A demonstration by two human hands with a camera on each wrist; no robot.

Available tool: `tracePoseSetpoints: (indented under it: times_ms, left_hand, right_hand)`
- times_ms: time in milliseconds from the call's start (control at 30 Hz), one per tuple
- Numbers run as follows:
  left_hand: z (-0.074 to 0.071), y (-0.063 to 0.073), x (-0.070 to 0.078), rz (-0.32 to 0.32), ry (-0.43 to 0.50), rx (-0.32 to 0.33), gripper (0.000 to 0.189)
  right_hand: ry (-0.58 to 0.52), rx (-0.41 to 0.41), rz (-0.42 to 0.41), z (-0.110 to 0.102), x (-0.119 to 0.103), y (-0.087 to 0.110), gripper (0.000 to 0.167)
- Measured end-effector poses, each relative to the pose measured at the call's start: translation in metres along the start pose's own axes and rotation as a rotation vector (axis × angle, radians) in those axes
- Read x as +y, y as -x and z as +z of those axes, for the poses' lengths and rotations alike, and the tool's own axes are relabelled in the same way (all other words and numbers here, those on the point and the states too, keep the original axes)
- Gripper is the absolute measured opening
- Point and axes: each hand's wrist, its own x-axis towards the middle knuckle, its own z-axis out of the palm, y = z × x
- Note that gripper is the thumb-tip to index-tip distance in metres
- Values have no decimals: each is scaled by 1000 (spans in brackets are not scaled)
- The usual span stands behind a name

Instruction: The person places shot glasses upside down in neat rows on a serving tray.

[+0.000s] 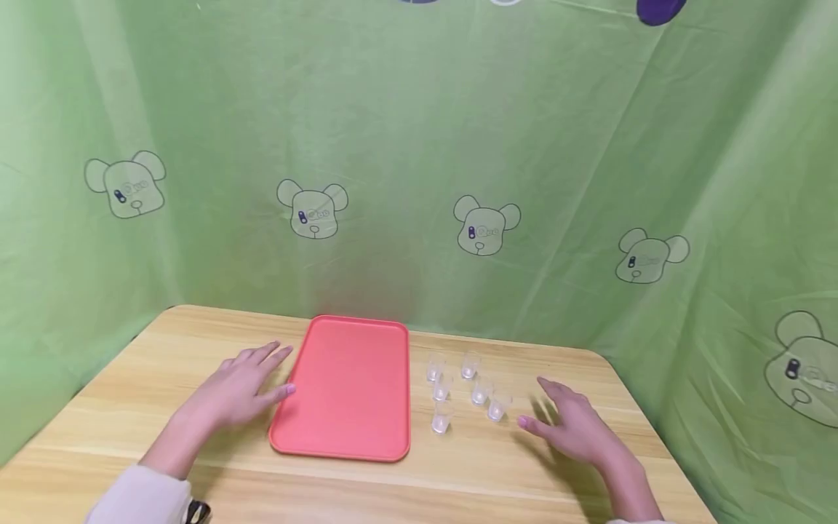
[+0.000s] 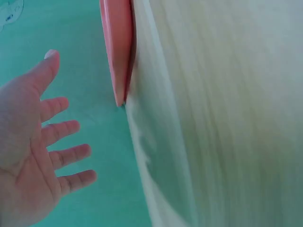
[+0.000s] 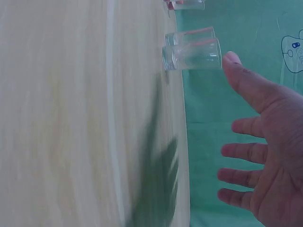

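Note:
A red rectangular tray [image 1: 347, 389] lies on the wooden table, its long sides running front to back. Just right of it stand several small clear glasses [image 1: 481, 393], upright in a loose cluster. My left hand [image 1: 236, 389] hovers by the tray's left edge with fingers spread, thumb overlapping the rim in the head view. The left wrist view shows that palm holding nothing, beside the tray's end [image 2: 118, 52]. My right hand [image 1: 576, 429] is to the right of the glasses, fingers extended and holding nothing. In the right wrist view, its thumb appears close to the nearest glass [image 3: 196, 54].
The light wooden table [image 1: 314, 491] has rounded back corners. A green curtain [image 1: 393, 145] printed with bear heads hangs behind it and along both sides. A dark band [image 1: 198, 511] shows at my left sleeve.

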Motion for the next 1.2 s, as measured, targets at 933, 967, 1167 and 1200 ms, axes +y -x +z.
tracePoseSetpoints:
  times_ms: [933,967,1167,1200]
  left_hand:
    - [32,-48,-13,-106,393,-77,71]
    - [33,-48,-13,-113,413,-83,72]
    - [38,-50,-9,-128,504,-96,75]
    - [39,-49,-9,-133,518,-95,75]
  right_hand:
    - [-251,-87,122,40,0,-34,63]
    - [-268,-85,125,41,-1,-34,61]
    - [-346,-73,137,43,-4,-35,54]
    - [-355,-73,137,43,-5,-36,53]
